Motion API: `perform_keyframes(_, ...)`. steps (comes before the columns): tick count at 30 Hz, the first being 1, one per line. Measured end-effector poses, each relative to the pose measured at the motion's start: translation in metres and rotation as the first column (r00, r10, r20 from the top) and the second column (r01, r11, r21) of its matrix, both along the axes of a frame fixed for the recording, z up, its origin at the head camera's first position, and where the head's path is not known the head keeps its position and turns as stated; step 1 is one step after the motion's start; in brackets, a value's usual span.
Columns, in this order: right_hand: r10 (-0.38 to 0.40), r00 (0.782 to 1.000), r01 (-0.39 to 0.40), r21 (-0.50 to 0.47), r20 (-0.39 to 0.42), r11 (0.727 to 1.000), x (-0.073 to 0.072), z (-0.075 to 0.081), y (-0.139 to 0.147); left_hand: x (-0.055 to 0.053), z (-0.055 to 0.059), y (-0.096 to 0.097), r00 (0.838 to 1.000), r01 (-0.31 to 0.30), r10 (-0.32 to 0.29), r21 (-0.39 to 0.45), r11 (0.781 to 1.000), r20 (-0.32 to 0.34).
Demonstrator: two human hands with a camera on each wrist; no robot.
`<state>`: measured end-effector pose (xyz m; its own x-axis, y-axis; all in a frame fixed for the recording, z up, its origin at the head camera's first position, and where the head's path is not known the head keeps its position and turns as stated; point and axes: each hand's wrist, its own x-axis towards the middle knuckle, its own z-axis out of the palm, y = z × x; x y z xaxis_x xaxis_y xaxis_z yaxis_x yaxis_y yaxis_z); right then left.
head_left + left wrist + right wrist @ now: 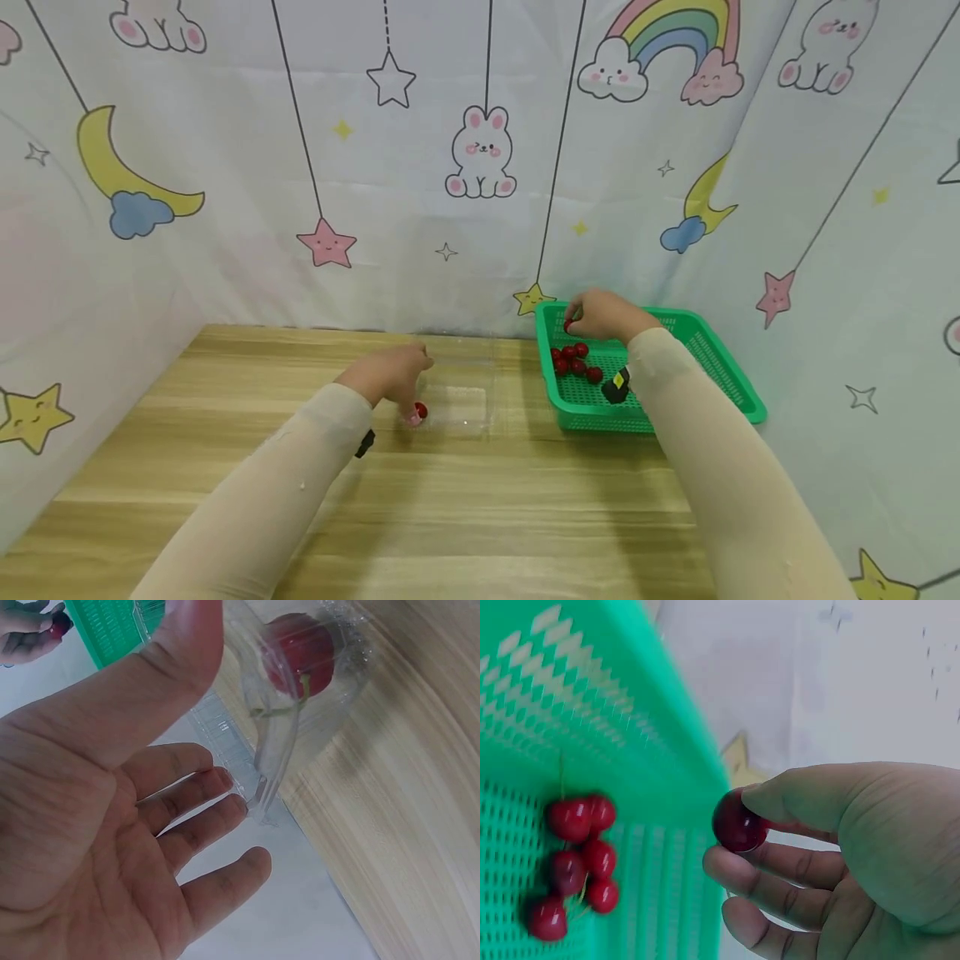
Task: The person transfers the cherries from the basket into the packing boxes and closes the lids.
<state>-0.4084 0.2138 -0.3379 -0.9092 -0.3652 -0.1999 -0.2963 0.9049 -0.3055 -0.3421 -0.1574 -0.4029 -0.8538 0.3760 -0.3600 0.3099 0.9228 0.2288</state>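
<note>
My right hand (606, 315) pinches a dark red cherry (739, 821) between thumb and fingertips, above the far left part of a green plastic basket (600, 422). Below it several cherries (568, 820), some with green stems, lie on the basket floor. My left hand (386, 375) is at the left side of a clear plastic box (459, 404), its fingers loosely extended and spread. In the left wrist view the fingertips are right at the box's edge. One cherry (300, 656) with a stem sits in the box, seen through its wall near the thumb.
The box and basket stand side by side toward the back of a wooden table (480, 517), with a gap between them. A white curtain (420, 167) printed with rabbits, stars and moons hangs right behind the table and along the sides.
</note>
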Motion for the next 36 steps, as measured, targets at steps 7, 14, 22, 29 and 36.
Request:
perform_keyframes(7, 0.061, 0.998, -0.061, -0.008, -0.019, 0.998, 0.014, 0.002, -0.042, 0.000, 0.003, 0.005, 1.000, 0.009, -0.009, 0.001, 1.000, 0.000)
perform_keyframes(14, 0.154, 0.988, -0.154, -0.084, -0.004, 0.985, 0.028, -0.012, -0.086, -0.002, 0.005, 0.005, 1.000, 0.017, -0.017, -0.012, 1.000, -0.011)
perform_keyframes(22, 0.271, 0.962, -0.273, -0.038, -0.033, 0.961, 0.032, -0.041, -0.133, -0.005, 0.001, 0.003, 1.000, 0.008, -0.008, -0.012, 1.000, 0.002)
perform_keyframes(29, 0.283, 0.959, -0.284, -0.099, -0.020, 0.954, 0.032, -0.073, -0.158, -0.009, 0.001, 0.004, 0.999, 0.032, -0.032, -0.038, 0.999, -0.001)
perform_keyframes(36, 0.284, 0.958, -0.287, -0.131, -0.042, 0.949, 0.033, -0.097, -0.176, -0.008, 0.001, 0.003, 0.998, 0.062, -0.063, -0.058, 0.996, -0.029)
